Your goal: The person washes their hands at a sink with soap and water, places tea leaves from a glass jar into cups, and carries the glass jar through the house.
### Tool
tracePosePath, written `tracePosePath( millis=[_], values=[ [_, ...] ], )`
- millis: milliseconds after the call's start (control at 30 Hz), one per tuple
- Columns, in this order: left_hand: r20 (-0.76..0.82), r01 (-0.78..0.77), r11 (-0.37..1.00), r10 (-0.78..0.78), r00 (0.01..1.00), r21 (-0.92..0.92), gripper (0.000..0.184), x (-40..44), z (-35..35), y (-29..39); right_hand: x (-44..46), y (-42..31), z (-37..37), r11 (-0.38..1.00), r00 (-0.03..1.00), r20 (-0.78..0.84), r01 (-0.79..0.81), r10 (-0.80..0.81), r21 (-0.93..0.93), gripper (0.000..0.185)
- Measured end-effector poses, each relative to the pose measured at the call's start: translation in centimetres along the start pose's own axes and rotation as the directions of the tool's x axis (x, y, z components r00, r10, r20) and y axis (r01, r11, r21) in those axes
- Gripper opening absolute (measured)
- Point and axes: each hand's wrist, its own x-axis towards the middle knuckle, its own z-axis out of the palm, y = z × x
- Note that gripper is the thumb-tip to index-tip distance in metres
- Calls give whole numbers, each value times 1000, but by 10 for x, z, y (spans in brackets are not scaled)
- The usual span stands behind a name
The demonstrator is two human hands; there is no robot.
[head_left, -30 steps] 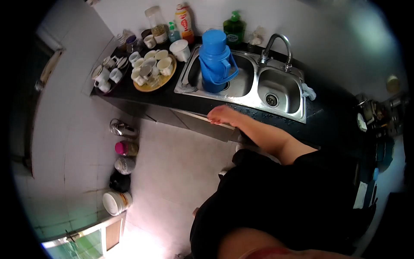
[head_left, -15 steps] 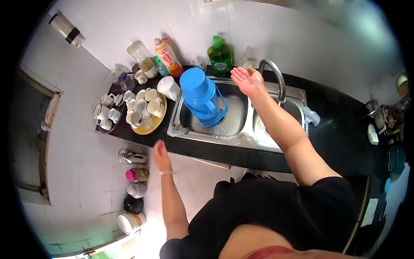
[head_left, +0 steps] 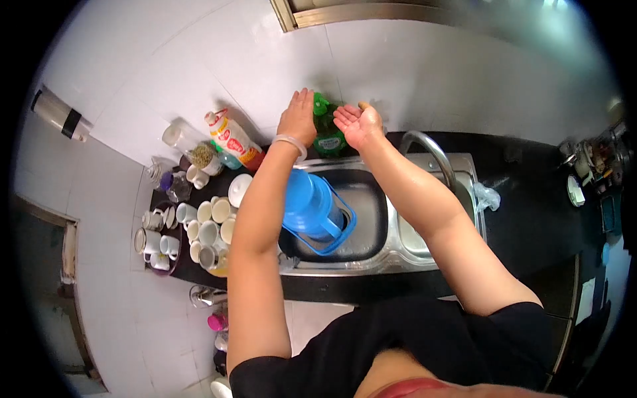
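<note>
My left hand (head_left: pixel 296 121), with a pale bracelet at the wrist, is raised at the left side of the green pump bottle (head_left: pixel 327 139). Its fingers are stretched out; whether they touch the pump head I cannot tell. On the other side of the bottle, my right hand (head_left: pixel 359 125) is open, palm up and fingers spread, holding nothing. Below the hands, a blue thermos flask (head_left: pixel 310 205) with a handle stands in the left sink basin (head_left: pixel 366 205). My left forearm hides part of the flask and of the cups beside it.
A curved faucet (head_left: pixel 431 149) rises by the right basin. Several white cups (head_left: pixel 209 231) crowd the left of the black counter (head_left: pixel 531 205). Bottles and jars, among them a white-and-red bottle (head_left: pixel 233 140), line the wall. A crumpled plastic bag (head_left: pixel 488 197) lies right of the sink.
My left hand has gone from the counter's front edge up and forward to the green pump bottle. My right hand stays palm up near it. The view has tilted up towards the wall.
</note>
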Motion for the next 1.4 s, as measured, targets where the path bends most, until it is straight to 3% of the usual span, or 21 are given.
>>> tracePosePath(
  millis=[167,233,333,433,667,800,833,867,900,933,967,1000,1067,1100,1133,1167,1200,1233,1333,1367,1400],
  values=[
    [323,44,997,-63,944,68,67,32,22,-12,47,19,14,1000,996,-90,12,-13,-14,61],
    [333,70,993,-97,938,94,64,32,24,-13,65,30,10,998,989,-130,68,-69,-6,50],
    [363,90,990,-125,923,111,56,29,23,-11,73,34,9,993,999,-42,23,-18,120,42],
    [388,133,988,-155,909,81,53,37,18,-11,66,32,17,994,997,-66,49,-43,93,44],
    [446,182,982,-181,876,41,58,45,25,-15,31,19,7,999,1000,-20,-3,4,49,44],
    [472,219,971,-237,849,93,66,46,25,-11,-9,10,-27,995,999,25,-40,38,87,34],
    [471,228,967,-256,844,116,67,47,30,-14,-27,10,-39,991,993,68,-103,97,90,29],
    [475,233,963,-269,838,135,69,47,36,-7,-36,15,-69,941,928,322,-263,186,213,26],
    [444,261,946,-321,837,192,69,43,18,14,-70,15,-79,952,906,341,-296,252,83,25],
    [309,255,956,-289,906,145,60,42,38,13,-88,20,-109,853,793,440,-511,422,102,25],
    [131,179,984,-175,976,-16,51,37,43,26,-119,18,-129,857,816,264,-488,515,-164,27],
    [-59,83,983,-94,994,-165,43,29,53,41,-139,15,-159,823,816,117,-550,565,-140,28],
    [-28,57,889,-78,997,-454,27,9,31,106,-171,10,-225,739,738,-165,-671,655,-65,29],
    [-6,50,828,-65,998,-558,21,-4,38,135,-182,0,-262,784,767,-167,-616,620,81,29],
    [134,142,765,-73,988,-629,22,-17,46,160,-189,-15,-291,811,798,-166,-543,579,218,30],
    [293,274,729,-105,950,-627,25,-29,56,184,-196,-33,-308,863,838,-218,-462,500,203,29],
    [349,328,616,-90,933,-716,27,-43,81,202,-202,-47,-322,907,865,-276,-379,418,185,28],
    [315,317,599,-112,943,-736,29,-54,92,218,-209,-65,-321,931,860,-358,-343,364,124,27],
    [227,288,540,-177,958,-791,32,-84,123,248,-222,-110,-321,943,865,-378,-319,330,93,27],
    [261,354,529,-245,934,-771,31,-93,120,255,-224,-120,-324,950,875,-373,-301,307,77,26],
    [324,437,432,-313,893,-788,28,-103,118,262,-226,-129,-332,962,891,-366,-269,269,50,26]
  ],
)
